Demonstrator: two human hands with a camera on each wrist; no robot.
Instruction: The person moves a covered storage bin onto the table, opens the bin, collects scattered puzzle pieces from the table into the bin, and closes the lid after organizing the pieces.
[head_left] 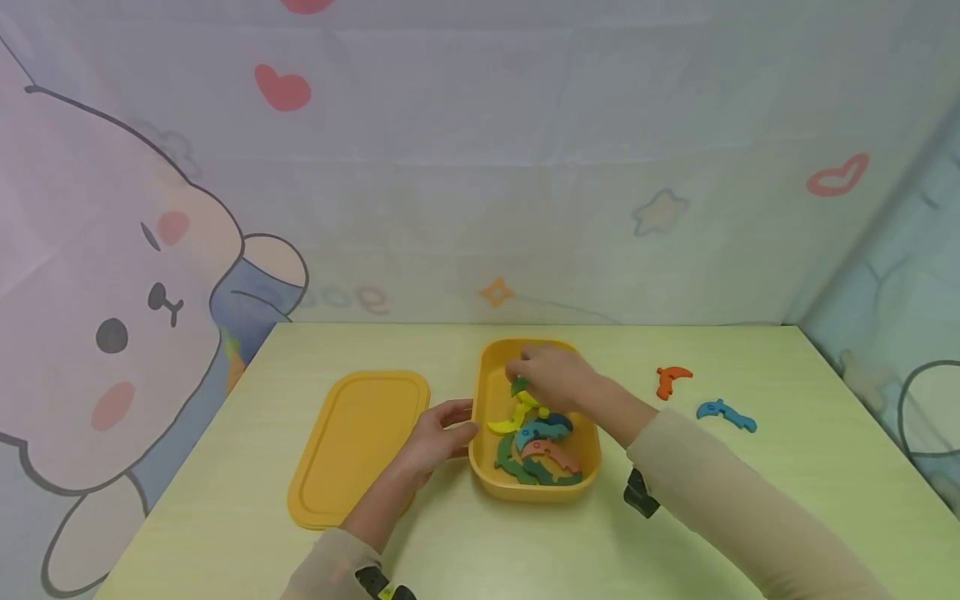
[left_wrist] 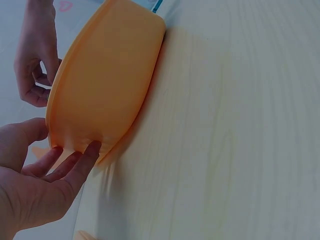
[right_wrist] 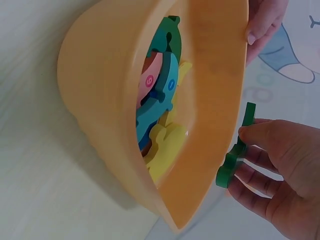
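My right hand (head_left: 553,375) is over the far part of a yellow plastic box (head_left: 534,493). In the right wrist view, its thumb and fingers pinch a green wavy puzzle piece (right_wrist: 232,164) just above the rim. Beside the box's left wall, my left hand (head_left: 437,435) touches the outside with nearly straight fingers, its thumb near the rim in the left wrist view (left_wrist: 45,185). Inside lie several curved pieces: yellow ones (right_wrist: 171,145), blue ones (right_wrist: 159,105), a pink one (right_wrist: 149,80) and green ones (right_wrist: 173,45). Some overlap and partly hide each other.
A flat yellow lid (head_left: 360,446) lies on the table left of the box. To the right are a loose orange-red piece (head_left: 665,384) and a loose blue piece (head_left: 726,414). A printed cloth (head_left: 450,208) hangs behind the table's far edge.
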